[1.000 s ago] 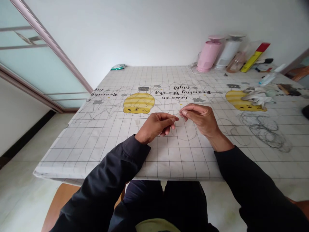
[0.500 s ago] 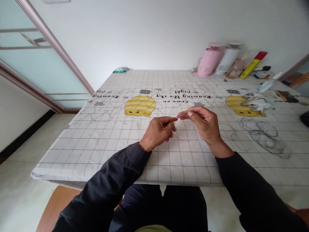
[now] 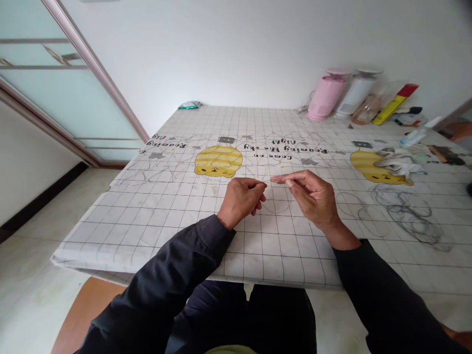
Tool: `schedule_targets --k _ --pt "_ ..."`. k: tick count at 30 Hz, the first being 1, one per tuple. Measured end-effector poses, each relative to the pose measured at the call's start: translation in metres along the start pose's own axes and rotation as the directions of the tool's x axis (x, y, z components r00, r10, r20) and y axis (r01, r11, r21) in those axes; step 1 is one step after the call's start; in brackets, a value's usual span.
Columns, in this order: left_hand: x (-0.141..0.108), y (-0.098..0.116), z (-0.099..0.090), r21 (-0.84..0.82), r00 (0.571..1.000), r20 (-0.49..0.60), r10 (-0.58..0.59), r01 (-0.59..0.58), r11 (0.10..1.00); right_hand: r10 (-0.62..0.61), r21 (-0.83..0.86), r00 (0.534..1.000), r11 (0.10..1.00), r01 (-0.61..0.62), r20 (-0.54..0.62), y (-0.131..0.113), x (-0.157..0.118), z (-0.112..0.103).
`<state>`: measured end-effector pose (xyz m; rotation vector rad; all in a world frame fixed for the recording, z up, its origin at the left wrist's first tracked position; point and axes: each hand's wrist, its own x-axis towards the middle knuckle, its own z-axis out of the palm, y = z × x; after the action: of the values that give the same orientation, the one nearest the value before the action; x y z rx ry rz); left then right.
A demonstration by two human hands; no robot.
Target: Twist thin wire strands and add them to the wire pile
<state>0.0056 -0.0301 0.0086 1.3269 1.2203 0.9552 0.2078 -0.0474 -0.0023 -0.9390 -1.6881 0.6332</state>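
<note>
Above the middle of the table, my left hand [image 3: 241,199] is closed, thumb against the bent index finger, pinching a thin wire [image 3: 276,212]. The wire is so fine that it barely shows; a faint loop of it hangs below and between the hands. Just to the right, my right hand [image 3: 313,196] points its long fingers leftward, nearly straight, with the thumb against their underside, and the strand runs up to them. A small gap parts the two hands' fingertips. Exactly where the wire sits in the right fingers is hidden.
A tangled coil of wire [image 3: 413,216] lies on the checked tablecloth [image 3: 147,241] to the right. Behind it rests a crumpled cloth [image 3: 400,162]. Along the wall stand a pink cylinder [image 3: 328,96], a white cylinder [image 3: 356,93], a bottle [image 3: 365,109] and a yellow-red box [image 3: 396,104].
The right hand's fingers have lowered and straightened a little, and the left fingertips have drawn slightly back from them. The whole view has shifted a little.
</note>
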Motion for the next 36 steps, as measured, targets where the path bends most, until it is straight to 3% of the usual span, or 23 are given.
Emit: schedule_targets --k 10,13,17,20,24,27,31,36 --pt "0.006 -0.010 0.007 -0.178 1.000 0.002 -0.029 0.029 0.984 -0.072 -0.076 0.985 0.993 0.085 0.159 0.004 -0.003 -0.005" --pt "0.006 -0.013 0.011 -0.205 1.000 -0.005 -0.026 0.025 0.978 -0.089 -0.105 0.985 0.989 0.106 0.149 0.002 -0.002 -0.006" --pt "0.008 -0.019 0.015 -0.207 0.994 -0.104 0.039 -0.060 0.977 -0.079 -0.084 0.994 0.993 0.086 0.082 -0.005 -0.001 -0.009" --pt "0.008 -0.024 0.015 -0.119 0.979 -0.161 0.129 -0.149 0.982 -0.082 -0.047 0.997 0.996 0.082 -0.003 -0.010 0.000 -0.012" --pt "0.005 -0.027 0.011 0.190 0.922 -0.195 0.335 -0.300 0.935 -0.150 -0.115 0.986 0.983 0.141 -0.071 -0.012 0.001 -0.012" --pt "0.002 -0.027 0.008 0.408 0.880 -0.158 0.448 -0.355 0.841 -0.213 -0.265 0.976 0.939 0.220 0.052 -0.007 0.003 -0.005" --pt "0.000 -0.028 0.008 0.580 0.861 -0.063 0.505 -0.380 0.720 -0.276 -0.442 0.937 0.828 0.345 0.215 0.005 0.004 0.009" --pt "0.000 -0.029 0.010 0.472 0.900 -0.049 0.432 -0.361 0.804 -0.324 -0.532 0.915 0.744 0.404 0.241 0.013 0.000 0.017"
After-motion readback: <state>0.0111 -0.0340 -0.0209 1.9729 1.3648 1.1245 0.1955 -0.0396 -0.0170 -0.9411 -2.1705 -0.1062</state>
